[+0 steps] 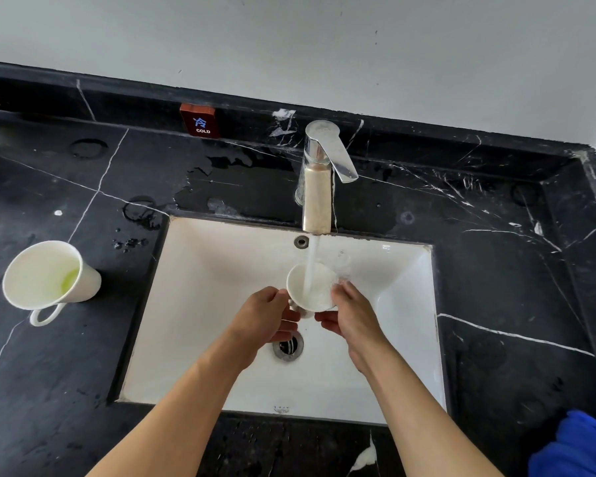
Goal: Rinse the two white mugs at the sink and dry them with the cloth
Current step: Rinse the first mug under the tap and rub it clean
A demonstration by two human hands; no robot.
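One black marble counter [496,304] with white veins holds one white rectangular sink [193,304] set into it. One chrome tap [319,173] runs a stream of water into the held mug [312,287], which both hands grip over the basin: the left hand [265,315] wraps its near side, the right hand [350,315] its right wall. A second mug [49,273] stands apart on the counter at left (yellowish liquid inside). One blue cloth [578,445] lies at the lower right corner. One small "COLD" label [200,120] sits on the back ledge.
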